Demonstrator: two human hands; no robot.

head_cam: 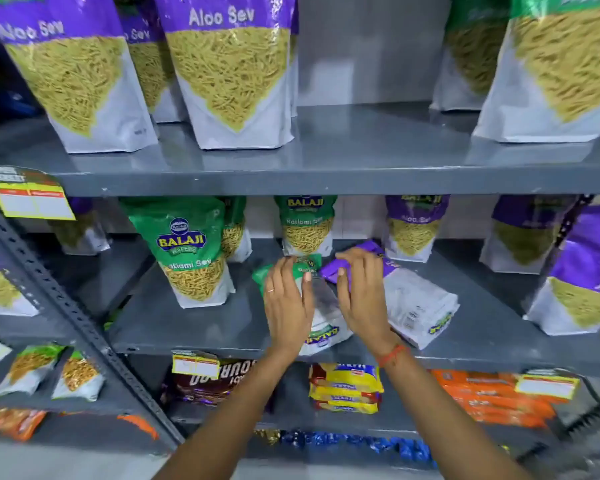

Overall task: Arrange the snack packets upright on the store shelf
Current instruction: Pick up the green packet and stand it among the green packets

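Note:
A green Ratlami Sev packet [321, 332] lies flat on the middle grey shelf [194, 327], its top pointing to the back. My left hand [286, 301] rests on its left side and my right hand [361, 296] on its right side, fingers spread over it. Whether either hand grips it is unclear. Just to the right a purple Aloo Sev packet [413, 306] lies flat with its white back up. An upright green Ratlami Sev packet [191, 251] stands to the left, and another [307, 225] stands behind my hands.
Upright purple Aloo Sev packets [413, 226] stand at the back right and front right [582, 275] of the same shelf. Large packets [229, 71] line the upper shelf. Below sit yellow biscuit packs [345, 388], orange packs [492, 396] and price tags [194, 365]. A slotted upright [70, 306] divides the left bay.

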